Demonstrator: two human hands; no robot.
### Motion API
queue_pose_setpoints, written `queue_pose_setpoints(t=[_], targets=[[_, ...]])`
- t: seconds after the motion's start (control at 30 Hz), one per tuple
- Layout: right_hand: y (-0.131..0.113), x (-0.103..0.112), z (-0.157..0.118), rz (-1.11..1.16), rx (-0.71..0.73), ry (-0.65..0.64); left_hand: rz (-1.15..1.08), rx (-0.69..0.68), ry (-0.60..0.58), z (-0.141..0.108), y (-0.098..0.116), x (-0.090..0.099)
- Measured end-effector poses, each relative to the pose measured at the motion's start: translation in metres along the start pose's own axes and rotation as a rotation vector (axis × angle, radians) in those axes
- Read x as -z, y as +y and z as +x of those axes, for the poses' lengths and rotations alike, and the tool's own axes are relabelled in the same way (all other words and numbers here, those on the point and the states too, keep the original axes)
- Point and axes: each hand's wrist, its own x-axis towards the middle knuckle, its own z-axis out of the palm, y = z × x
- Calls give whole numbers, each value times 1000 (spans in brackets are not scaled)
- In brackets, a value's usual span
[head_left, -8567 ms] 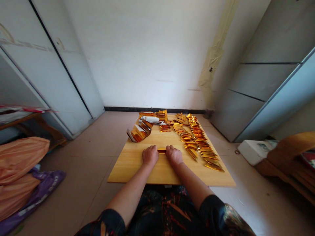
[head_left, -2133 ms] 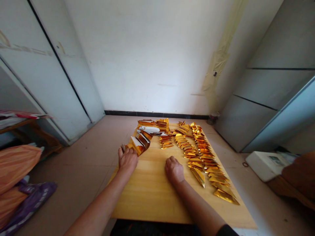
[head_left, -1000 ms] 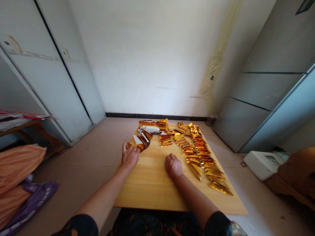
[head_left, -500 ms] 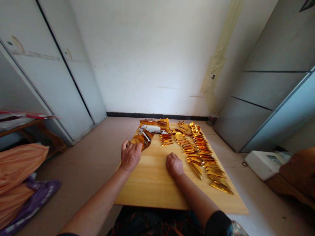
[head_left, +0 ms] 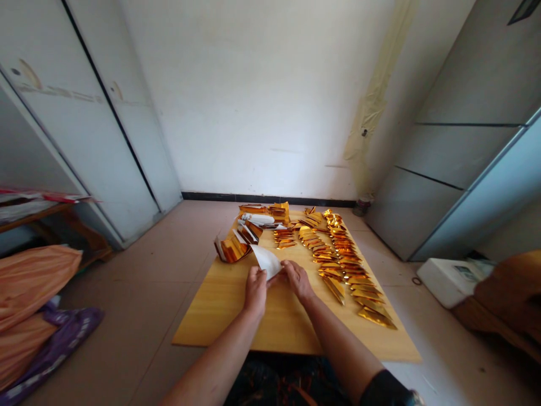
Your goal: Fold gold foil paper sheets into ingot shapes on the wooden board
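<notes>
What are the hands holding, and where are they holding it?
A white sheet: the left hand grips its near left edge, and the right hand its right corner.

Wooden board [head_left: 236,310]: gold folded papers [head_left: 333,242], white roll [head_left: 257,219].

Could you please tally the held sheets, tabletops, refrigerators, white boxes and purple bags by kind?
White sheet: 1
Wooden tabletop: 1
Refrigerator: 1
White box: 1
Purple bag: 1
Total: 5
The folded gold pieces overlap too much to count.
</notes>
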Motion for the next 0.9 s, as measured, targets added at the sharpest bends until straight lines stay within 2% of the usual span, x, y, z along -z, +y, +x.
queue_pose_setpoints(t=[0.13,0.23,0.3,0.4,0.43,0.53,0.57,0.67,0.77,0.9], targets=[[-1,-5,3,125,-117,7,-106,138,-47,-14,-8,-7],[4,-9,3,183,-197,44,-104,209,-49,-23,-11,-11],[9,-8,4,123,-225,101,-13,275,-72,-29,-11,-12],[16,-2,6,-94,-216,173,206,375,-191,-34,-7,-10],[17,2,6,-175,-207,162,252,361,-184,-34,-5,-8],[18,15,6,-348,-171,95,273,326,-36,-30,2,1],[18,19,6,-369,-165,72,256,333,-27,-27,4,5],[15,28,3,-377,-188,19,223,224,39,-18,9,18],[12,31,0,-411,-211,13,213,162,147,-9,14,32],[12,29,-3,-532,-145,49,312,114,-12,3,18,43]])
